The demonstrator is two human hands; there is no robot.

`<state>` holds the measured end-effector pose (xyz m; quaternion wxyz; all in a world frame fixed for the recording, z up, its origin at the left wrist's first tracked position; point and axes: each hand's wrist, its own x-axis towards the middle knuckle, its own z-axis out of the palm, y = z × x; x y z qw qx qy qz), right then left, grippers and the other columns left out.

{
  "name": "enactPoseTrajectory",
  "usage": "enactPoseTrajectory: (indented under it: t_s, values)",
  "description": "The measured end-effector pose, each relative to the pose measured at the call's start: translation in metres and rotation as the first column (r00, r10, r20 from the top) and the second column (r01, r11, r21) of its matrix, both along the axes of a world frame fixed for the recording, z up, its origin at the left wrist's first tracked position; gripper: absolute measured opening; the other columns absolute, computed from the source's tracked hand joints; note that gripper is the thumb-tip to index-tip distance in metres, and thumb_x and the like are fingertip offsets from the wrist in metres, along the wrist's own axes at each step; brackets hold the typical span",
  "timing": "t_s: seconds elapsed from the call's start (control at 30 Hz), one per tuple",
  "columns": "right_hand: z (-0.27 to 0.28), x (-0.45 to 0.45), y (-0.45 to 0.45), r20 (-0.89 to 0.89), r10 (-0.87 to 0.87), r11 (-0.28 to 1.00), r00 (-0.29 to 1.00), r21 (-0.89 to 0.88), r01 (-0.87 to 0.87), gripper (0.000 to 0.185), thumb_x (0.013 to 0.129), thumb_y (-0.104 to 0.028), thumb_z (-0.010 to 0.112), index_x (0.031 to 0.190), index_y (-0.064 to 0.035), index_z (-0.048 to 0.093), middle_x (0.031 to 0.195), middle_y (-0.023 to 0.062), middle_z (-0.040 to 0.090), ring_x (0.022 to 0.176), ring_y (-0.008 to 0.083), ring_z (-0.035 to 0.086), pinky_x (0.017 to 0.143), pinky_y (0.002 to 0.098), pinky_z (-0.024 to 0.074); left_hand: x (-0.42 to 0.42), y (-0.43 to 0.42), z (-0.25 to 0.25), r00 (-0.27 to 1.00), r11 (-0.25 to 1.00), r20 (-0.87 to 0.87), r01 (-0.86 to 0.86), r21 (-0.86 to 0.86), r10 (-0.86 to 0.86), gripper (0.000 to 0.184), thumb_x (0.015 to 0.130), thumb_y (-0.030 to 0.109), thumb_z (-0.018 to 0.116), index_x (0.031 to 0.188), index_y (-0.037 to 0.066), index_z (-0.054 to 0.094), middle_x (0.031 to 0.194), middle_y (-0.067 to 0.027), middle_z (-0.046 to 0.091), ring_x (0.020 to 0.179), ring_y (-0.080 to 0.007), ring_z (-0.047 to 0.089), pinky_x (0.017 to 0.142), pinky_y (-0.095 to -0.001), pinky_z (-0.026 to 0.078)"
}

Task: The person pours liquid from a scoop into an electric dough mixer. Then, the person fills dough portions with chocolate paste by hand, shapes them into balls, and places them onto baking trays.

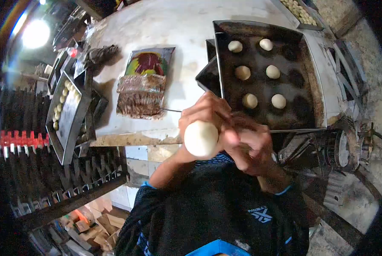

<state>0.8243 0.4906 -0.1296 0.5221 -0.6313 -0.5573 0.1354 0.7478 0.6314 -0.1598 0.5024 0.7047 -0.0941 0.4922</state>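
Observation:
My left hand (204, 110) is closed round a smooth, pale dough ball (200, 139), raised in front of my body near the table's front edge. Close beside it, my right hand (251, 143) has its fingers curled in and is blurred by motion; what it holds, if anything, is hidden. A thin dark rod (172, 111) runs between my left hand and a colourful plastic packet (146, 68) with a crumpled brown lower part. To the right, a dark square baking pan (312, 77) carries several pale dough balls (273, 72) set in rows.
The pale worktop (186, 25) has a worn front edge. At its left, a tilted metal tray (69, 123) holds small pale balls, beside a dark cloth (102, 54). Another tray of small pieces (300, 12) stands back right. Dark racks are below left; machinery stands at right.

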Motion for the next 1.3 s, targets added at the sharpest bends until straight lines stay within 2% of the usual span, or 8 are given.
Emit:
enactPoseTrajectory:
  t_s: [0.13,0.33,0.4,0.47,0.67,0.93,1.13,1.3]
  values:
    - [0.000,0.035,-0.025,0.214,-0.239,0.971,0.947,0.049,0.234,0.023,0.088,-0.016,0.060,0.106,-0.0018,0.065,0.111,0.0187,0.062,0.104,0.0335,0.061,0.091,0.0414,0.0490,0.038,-0.017,0.004,0.793,0.868,-0.423,-0.252,0.427,0.438,0.037,0.085,0.021,0.072,0.059,0.004,0.051,0.051,-0.0075,0.051,0.043,-0.0193,0.050,0.043,-0.0345,0.039]
    - [-0.009,0.058,-0.030,0.488,-0.248,0.969,0.837,0.135,0.208,0.036,0.091,-0.018,0.059,0.122,-0.0012,0.056,0.124,0.0225,0.052,0.110,0.0369,0.056,0.097,0.0452,0.0450,0.076,-0.057,-0.062,0.741,0.812,-0.508,0.084,-0.578,-0.439,0.012,0.080,0.012,0.066,0.087,0.003,0.063,0.091,-0.0076,0.067,0.080,-0.0138,0.062,0.065,-0.0294,0.050]
    - [-0.017,0.076,-0.041,0.374,-0.156,0.988,0.914,0.058,0.144,0.030,0.090,-0.016,0.060,0.115,-0.0008,0.057,0.122,0.0223,0.054,0.110,0.0381,0.056,0.096,0.0448,0.0456,0.080,-0.052,-0.091,0.607,0.136,-0.035,0.122,-0.983,-0.794,0.019,0.079,0.010,0.068,0.093,0.001,0.061,0.086,-0.0100,0.065,0.079,-0.0128,0.061,0.066,-0.0319,0.050]
    - [-0.008,0.099,-0.048,0.205,-0.136,0.989,0.969,-0.033,0.146,0.019,0.093,-0.015,0.056,0.105,-0.0003,0.059,0.108,0.0174,0.062,0.105,0.0335,0.060,0.092,0.0419,0.0479,0.084,-0.047,-0.027,0.514,0.878,-0.717,0.349,-0.327,-0.471,0.049,0.072,0.003,0.078,0.115,0.000,0.057,0.097,-0.0106,0.066,0.090,-0.0105,0.058,0.077,-0.0291,0.050]
    - [-0.052,0.234,-0.049,0.293,-0.585,0.742,0.756,-0.180,0.645,0.031,0.100,-0.029,0.049,0.109,-0.0011,0.060,0.100,0.0143,0.066,0.093,0.0268,0.065,0.083,0.0342,0.0488,0.068,-0.013,-0.011,0.529,0.857,-0.676,0.272,-0.437,-0.512,0.055,0.079,0.010,0.077,0.128,0.002,0.053,0.077,0.0002,0.051,0.070,-0.0074,0.047,0.062,-0.0244,0.041]
    - [-0.115,0.279,-0.069,0.655,-0.064,0.674,0.753,-0.528,0.517,0.064,0.091,-0.025,0.062,0.141,0.0032,0.034,0.149,0.0247,0.030,0.138,0.0411,0.028,0.116,0.0438,0.0226,-0.014,0.068,-0.023,0.725,0.930,-0.624,0.060,-0.362,-0.290,0.041,0.077,0.012,0.079,0.114,0.007,0.062,0.076,0.0026,0.049,0.066,-0.0061,0.046,0.058,-0.0239,0.039]
    - [-0.040,0.227,-0.039,0.872,-0.404,0.726,0.276,0.122,0.677,0.047,0.102,-0.030,0.044,0.139,-0.0017,0.044,0.143,0.0153,0.044,0.132,0.0314,0.041,0.109,0.0422,0.0336,-0.147,0.193,-0.002,0.749,0.974,-0.630,-0.221,0.056,0.206,0.018,0.075,0.007,0.071,0.092,0.005,0.068,0.080,-0.0076,0.059,0.071,-0.0191,0.057,0.063,-0.0302,0.047]
    - [-0.033,0.134,0.001,0.481,-0.679,0.724,0.555,0.315,0.613,0.034,0.101,-0.019,0.048,0.127,0.0033,0.054,0.128,0.0190,0.054,0.118,0.0298,0.053,0.098,0.0403,0.0440,-0.293,0.414,0.032,0.304,0.630,-0.589,-0.603,0.489,0.749,0.020,0.085,0.022,0.069,0.091,0.002,0.070,0.089,-0.0090,0.069,0.079,-0.0130,0.064,0.066,-0.0338,0.052]
